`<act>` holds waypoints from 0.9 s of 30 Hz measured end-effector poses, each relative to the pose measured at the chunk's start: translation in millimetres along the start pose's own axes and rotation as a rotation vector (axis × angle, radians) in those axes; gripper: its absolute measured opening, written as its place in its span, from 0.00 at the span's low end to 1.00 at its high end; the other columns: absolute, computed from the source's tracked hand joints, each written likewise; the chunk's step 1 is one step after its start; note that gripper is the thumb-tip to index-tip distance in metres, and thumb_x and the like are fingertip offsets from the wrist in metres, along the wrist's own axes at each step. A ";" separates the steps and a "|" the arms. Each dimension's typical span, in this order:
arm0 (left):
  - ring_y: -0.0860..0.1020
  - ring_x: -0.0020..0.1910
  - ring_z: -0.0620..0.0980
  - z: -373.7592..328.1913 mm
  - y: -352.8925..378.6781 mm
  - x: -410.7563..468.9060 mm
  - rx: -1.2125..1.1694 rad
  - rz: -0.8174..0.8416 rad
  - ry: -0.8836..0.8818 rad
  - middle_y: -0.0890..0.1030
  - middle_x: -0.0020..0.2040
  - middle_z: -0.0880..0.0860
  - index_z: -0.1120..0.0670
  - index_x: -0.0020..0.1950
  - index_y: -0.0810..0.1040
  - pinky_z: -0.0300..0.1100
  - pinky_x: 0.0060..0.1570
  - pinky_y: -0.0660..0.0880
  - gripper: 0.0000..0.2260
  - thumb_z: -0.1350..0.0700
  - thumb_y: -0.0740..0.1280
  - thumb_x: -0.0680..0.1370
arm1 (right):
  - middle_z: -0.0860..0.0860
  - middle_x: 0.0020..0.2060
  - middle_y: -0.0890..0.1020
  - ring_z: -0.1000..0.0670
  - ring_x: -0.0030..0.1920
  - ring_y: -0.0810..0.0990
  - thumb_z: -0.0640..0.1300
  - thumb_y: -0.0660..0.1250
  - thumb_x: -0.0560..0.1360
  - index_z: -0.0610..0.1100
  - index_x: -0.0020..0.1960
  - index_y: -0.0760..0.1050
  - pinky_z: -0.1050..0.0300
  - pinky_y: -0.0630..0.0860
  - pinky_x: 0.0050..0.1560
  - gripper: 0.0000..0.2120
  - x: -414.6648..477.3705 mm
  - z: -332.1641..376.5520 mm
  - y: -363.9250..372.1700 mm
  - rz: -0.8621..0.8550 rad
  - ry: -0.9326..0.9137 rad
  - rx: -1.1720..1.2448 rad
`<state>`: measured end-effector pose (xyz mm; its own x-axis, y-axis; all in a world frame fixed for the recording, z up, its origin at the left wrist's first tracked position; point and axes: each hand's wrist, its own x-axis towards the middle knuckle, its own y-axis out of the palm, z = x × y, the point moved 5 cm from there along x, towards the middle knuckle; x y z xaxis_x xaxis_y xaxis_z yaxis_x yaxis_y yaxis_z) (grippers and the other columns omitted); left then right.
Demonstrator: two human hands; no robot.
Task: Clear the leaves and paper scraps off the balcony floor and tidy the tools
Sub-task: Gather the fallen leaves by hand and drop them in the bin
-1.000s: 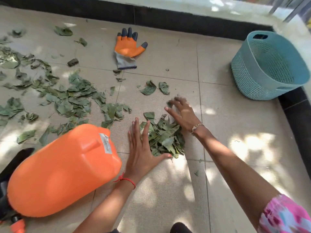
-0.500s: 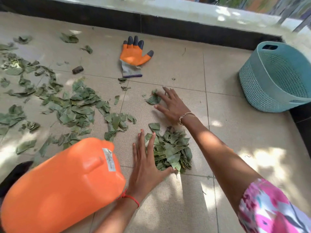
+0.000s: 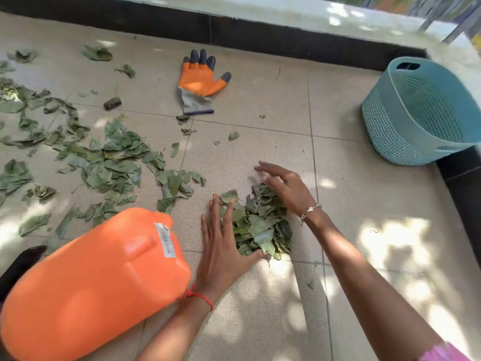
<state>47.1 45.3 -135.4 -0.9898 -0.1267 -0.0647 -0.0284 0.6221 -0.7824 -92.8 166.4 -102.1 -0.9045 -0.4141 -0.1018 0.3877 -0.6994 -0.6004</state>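
Pulled back in from the far reach, with the right hand now arched over the far edge of the leaf pile instead of stretched out toward the stray leaf beyond it. Gripping nothing there: fingers spread and loosely bent, raking rather than pinching, slightly blurred. Bracing on the other side with the left hand, laid flat on the balcony floor, fingers straight and released, thumb tucked along the near edge of the heap as a backstop. Looks like the gathering step, with the heap squeezed between two palms. To do it well: keep the left palm planted as a wall, drag the right low, skimming the tile with the little-finger edge to let no leaf slip beneath, then slide both palms under the heap before lifting. Light, dry-looking leaves, so probably quick to spill from a loose scoop; better pressed tight. Then across to the teal basket, standing well apart to the right by the wall. Plenty left after that: scattered leaves spread wide on the left beyond the orange jerrycan, small leaf scraps between heap and orange work glove, glove and can not yet tidied.
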 end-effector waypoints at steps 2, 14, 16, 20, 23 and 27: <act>0.35 0.75 0.49 -0.1 -0.9 0.2 -0.021 -0.002 0.006 0.34 0.76 0.51 0.42 0.73 0.34 0.46 0.72 0.35 0.51 0.28 0.61 0.62 | 0.55 0.70 0.67 0.56 0.71 0.62 0.61 0.52 0.74 0.53 0.67 0.69 0.50 0.51 0.74 0.25 -7.6 -2.3 17.3 0.168 -0.012 -0.109; 0.39 0.75 0.44 0.2 -0.6 0.6 -0.019 0.008 0.046 0.42 0.77 0.50 0.39 0.73 0.36 0.41 0.70 0.29 0.54 0.35 0.73 0.63 | 0.52 0.73 0.52 0.47 0.71 0.53 0.53 0.79 0.58 0.58 0.74 0.44 0.41 0.57 0.70 0.57 -78.3 -8.9 -16.3 0.396 0.182 -0.454; 0.39 0.75 0.43 0.4 -1.0 0.5 -0.036 0.001 0.039 0.43 0.78 0.51 0.42 0.74 0.37 0.42 0.71 0.31 0.55 0.36 0.74 0.63 | 0.51 0.72 0.50 0.45 0.70 0.53 0.51 0.81 0.55 0.57 0.74 0.39 0.40 0.59 0.68 0.63 -77.2 -4.6 -6.3 0.508 0.168 -0.525; 0.41 0.72 0.39 -2.8 -3.9 0.4 -0.126 -0.016 0.032 0.47 0.77 0.50 0.44 0.73 0.40 0.39 0.72 0.35 0.55 0.38 0.76 0.61 | 0.48 0.67 0.55 0.43 0.66 0.60 0.38 0.79 0.57 0.52 0.75 0.44 0.45 0.69 0.65 0.58 -63.8 2.4 13.9 0.502 0.163 -0.445; 0.45 0.74 0.42 -6.3 -5.2 0.3 -0.196 0.011 0.036 0.50 0.76 0.47 0.47 0.75 0.43 0.41 0.73 0.42 0.56 0.42 0.78 0.61 | 0.47 0.65 0.58 0.44 0.64 0.64 0.34 0.76 0.59 0.49 0.73 0.52 0.50 0.74 0.61 0.51 -63.7 8.8 22.4 0.442 0.177 -0.408; 0.58 0.73 0.52 -4.2 -3.4 3.2 -0.383 0.044 0.036 0.59 0.74 0.54 0.50 0.75 0.52 0.47 0.73 0.55 0.50 0.41 0.73 0.59 | 0.45 0.60 0.66 0.47 0.58 0.71 0.37 0.75 0.64 0.41 0.70 0.61 0.61 0.72 0.60 0.38 -74.8 25.0 34.7 0.378 0.074 -0.266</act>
<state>43.4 46.1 -130.4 -0.9953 -0.0704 -0.0657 -0.0292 0.8708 -0.4907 -7.3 158.5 -95.5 -0.7226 -0.5618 -0.4029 0.6422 -0.3298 -0.6919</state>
